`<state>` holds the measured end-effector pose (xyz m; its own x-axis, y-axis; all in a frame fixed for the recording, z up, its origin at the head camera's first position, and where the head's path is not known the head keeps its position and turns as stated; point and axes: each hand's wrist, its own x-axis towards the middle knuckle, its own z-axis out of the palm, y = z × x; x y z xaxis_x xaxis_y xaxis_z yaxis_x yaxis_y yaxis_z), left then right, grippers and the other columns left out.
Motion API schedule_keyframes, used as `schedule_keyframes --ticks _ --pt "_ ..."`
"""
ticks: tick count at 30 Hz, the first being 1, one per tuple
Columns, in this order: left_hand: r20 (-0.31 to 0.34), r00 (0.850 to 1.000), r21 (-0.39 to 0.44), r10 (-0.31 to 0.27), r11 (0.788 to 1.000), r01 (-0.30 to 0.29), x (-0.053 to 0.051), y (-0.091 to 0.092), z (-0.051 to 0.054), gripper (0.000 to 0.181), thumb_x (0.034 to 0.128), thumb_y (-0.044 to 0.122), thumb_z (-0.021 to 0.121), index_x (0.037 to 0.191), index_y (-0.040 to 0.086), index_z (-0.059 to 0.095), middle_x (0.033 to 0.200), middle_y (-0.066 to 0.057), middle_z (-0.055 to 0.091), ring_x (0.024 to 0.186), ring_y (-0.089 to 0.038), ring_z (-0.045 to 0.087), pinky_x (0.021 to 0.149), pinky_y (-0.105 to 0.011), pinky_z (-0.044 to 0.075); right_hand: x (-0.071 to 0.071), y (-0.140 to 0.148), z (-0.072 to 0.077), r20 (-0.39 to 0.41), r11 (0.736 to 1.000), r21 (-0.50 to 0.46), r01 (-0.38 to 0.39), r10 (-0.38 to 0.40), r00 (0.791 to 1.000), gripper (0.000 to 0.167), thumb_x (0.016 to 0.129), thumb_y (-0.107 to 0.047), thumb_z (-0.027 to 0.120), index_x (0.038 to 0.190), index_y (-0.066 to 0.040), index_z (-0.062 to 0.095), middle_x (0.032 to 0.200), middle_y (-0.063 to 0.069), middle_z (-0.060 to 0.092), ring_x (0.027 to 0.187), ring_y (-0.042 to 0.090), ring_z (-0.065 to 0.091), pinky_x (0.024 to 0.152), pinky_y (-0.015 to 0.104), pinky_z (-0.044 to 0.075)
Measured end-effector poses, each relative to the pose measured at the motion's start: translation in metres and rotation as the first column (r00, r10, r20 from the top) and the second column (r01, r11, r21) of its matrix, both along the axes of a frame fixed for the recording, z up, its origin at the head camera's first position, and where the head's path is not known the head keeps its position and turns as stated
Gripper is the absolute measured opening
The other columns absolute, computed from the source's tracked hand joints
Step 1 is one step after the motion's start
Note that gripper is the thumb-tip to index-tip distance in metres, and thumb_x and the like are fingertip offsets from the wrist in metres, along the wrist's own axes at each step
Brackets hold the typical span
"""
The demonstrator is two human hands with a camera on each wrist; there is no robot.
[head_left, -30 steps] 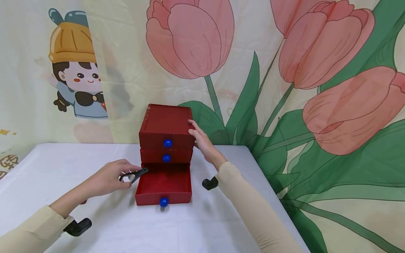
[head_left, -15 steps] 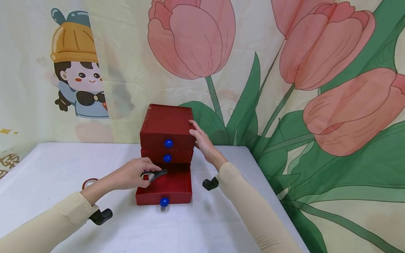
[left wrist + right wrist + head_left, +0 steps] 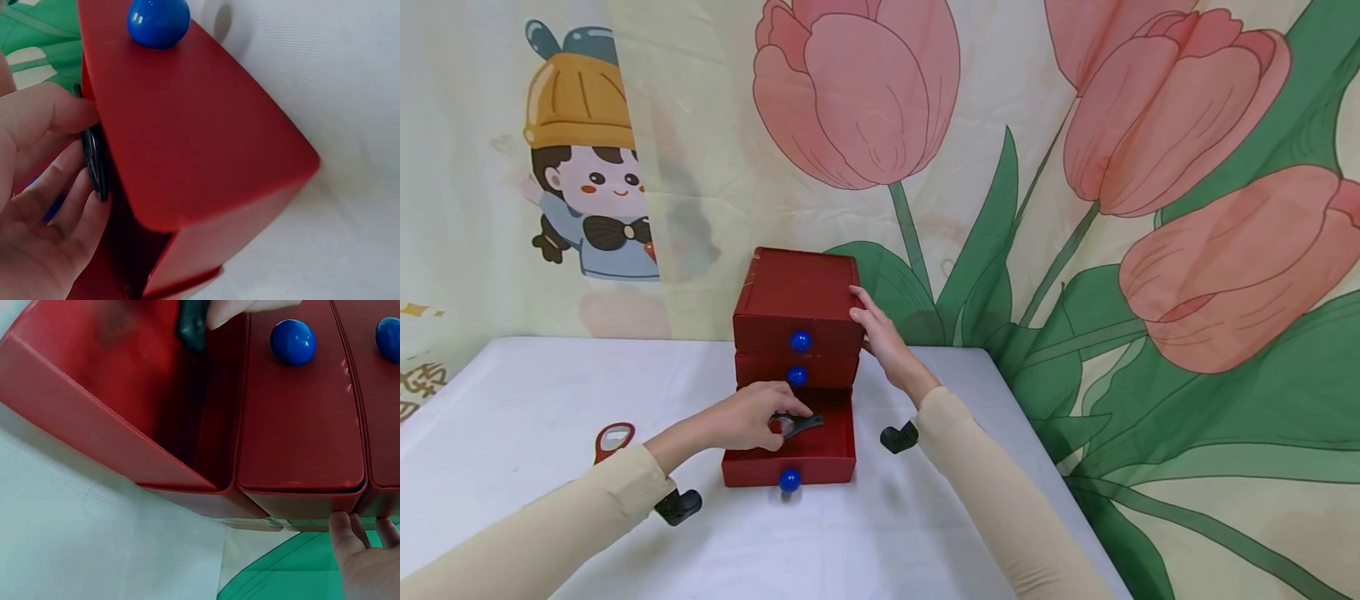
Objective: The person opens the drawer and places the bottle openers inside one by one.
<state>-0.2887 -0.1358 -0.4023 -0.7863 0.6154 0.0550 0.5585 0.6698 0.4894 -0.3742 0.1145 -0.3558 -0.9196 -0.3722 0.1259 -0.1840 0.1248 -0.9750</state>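
Observation:
My left hand [image 3: 758, 414] pinches a small black tool [image 3: 808, 422] with a loop at one end, over the pulled-out bottom drawer [image 3: 826, 472] of a red drawer box. Thumb and fingertips hold the tool [image 3: 95, 159] just behind the drawer front [image 3: 194, 131] in the left wrist view. Its dark tip points down into the drawer in the right wrist view; whether it touches the bottom I cannot tell. My right hand [image 3: 886, 342] rests against the box's right side, its fingertips touching the red wall [image 3: 306, 501]. The two upper drawers are pushed in.
Blue round knobs [image 3: 789, 480] stick out from the drawer fronts. A red-rimmed oval object [image 3: 614, 438] lies on the white table left of the box, partly hidden by the left sleeve. Behind the table hangs a tulip-printed cloth [image 3: 865, 108].
My left hand has carried the black tool rightward from the drawer's left edge to over its inside. The red-rimmed object has come into sight behind the sleeve. The right hand stays at the box.

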Motion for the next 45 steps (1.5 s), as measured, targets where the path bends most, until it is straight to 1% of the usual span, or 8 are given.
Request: schedule_keyframes --ticks 5,8,18,22,29,38,42,45 --pt "0.012 0.999 -0.019 -0.042 0.999 0.042 -0.005 0.009 -0.006 0.049 0.0803 0.005 0.089 0.127 0.016 0.079 0.113 0.001 0.069 0.104 -0.018 0.057 0.082 -0.034 0.053 0.001 -0.001 0.000 -0.001 1.000 0.004 0.003 -0.003 1.000 0.057 0.112 -0.041 0.043 0.168 -0.037 0.029 0.171 -0.001 0.029 0.154 0.026 0.033 0.126 0.056 0.031" --pt "0.020 0.998 -0.034 -0.054 0.998 0.054 -0.008 0.015 -0.010 0.047 0.0808 0.004 0.089 0.126 0.016 0.079 0.113 0.000 0.069 0.106 -0.018 0.058 0.084 -0.037 0.054 0.002 -0.001 0.000 0.000 1.000 0.007 0.005 -0.005 1.000 0.057 0.112 -0.040 0.042 0.168 -0.036 0.029 0.171 -0.001 0.029 0.154 0.026 0.033 0.126 0.055 0.031" --pt "0.038 0.997 -0.068 -0.065 0.995 0.067 -0.014 0.032 -0.024 0.044 0.0829 0.004 0.088 0.124 0.016 0.080 0.110 0.002 0.068 0.103 -0.017 0.059 0.085 -0.037 0.056 0.004 0.000 0.000 -0.002 1.000 0.013 0.011 -0.011 1.000 0.058 0.111 -0.042 0.043 0.167 -0.037 0.028 0.172 0.000 0.028 0.155 0.027 0.033 0.126 0.057 0.031" --pt "0.048 0.997 -0.089 -0.056 0.994 0.060 -0.017 0.037 -0.029 0.042 0.0844 0.003 0.087 0.124 0.016 0.080 0.110 0.001 0.068 0.105 -0.018 0.059 0.089 -0.040 0.056 0.004 0.001 0.000 -0.007 1.000 0.012 0.007 -0.007 1.000 0.058 0.111 -0.042 0.044 0.167 -0.038 0.028 0.172 0.000 0.028 0.155 0.027 0.033 0.126 0.057 0.031" --pt "0.105 0.994 -0.121 -0.018 0.992 0.031 -0.020 0.043 -0.031 0.044 0.0857 -0.001 0.085 0.126 0.017 0.079 0.113 0.000 0.067 0.108 -0.019 0.058 0.097 -0.045 0.055 0.002 0.000 0.000 -0.010 1.000 0.015 0.006 -0.006 1.000 0.058 0.111 -0.042 0.044 0.167 -0.038 0.029 0.171 0.000 0.029 0.154 0.027 0.034 0.127 0.057 0.031" --pt "0.143 0.990 -0.103 -0.018 0.994 0.033 -0.018 0.046 -0.032 0.043 0.0872 -0.004 0.082 0.125 0.016 0.079 0.113 -0.001 0.067 0.110 -0.021 0.059 0.100 -0.048 0.055 0.001 0.000 -0.001 -0.003 1.000 0.012 0.012 -0.012 1.000 0.056 0.112 -0.042 0.043 0.167 -0.039 0.030 0.171 -0.001 0.029 0.154 0.026 0.034 0.127 0.055 0.031" --pt "0.138 0.990 -0.091 -0.042 0.994 0.055 -0.016 0.044 -0.031 0.041 0.0885 -0.003 0.081 0.126 0.014 0.078 0.113 -0.003 0.067 0.109 -0.023 0.060 0.099 -0.048 0.055 0.001 0.000 -0.001 0.001 1.000 0.007 0.010 -0.010 1.000 0.057 0.112 -0.042 0.043 0.167 -0.039 0.030 0.171 -0.001 0.030 0.153 0.026 0.035 0.127 0.056 0.031" --pt "0.107 0.991 -0.076 -0.076 0.993 0.085 -0.015 0.039 -0.030 0.039 0.0895 -0.001 0.081 0.126 0.012 0.078 0.113 -0.003 0.068 0.109 -0.023 0.061 0.097 -0.046 0.056 0.001 0.000 0.000 0.001 1.000 0.009 0.011 -0.011 1.000 0.057 0.112 -0.043 0.043 0.167 -0.039 0.029 0.171 -0.001 0.030 0.154 0.026 0.034 0.126 0.056 0.031"
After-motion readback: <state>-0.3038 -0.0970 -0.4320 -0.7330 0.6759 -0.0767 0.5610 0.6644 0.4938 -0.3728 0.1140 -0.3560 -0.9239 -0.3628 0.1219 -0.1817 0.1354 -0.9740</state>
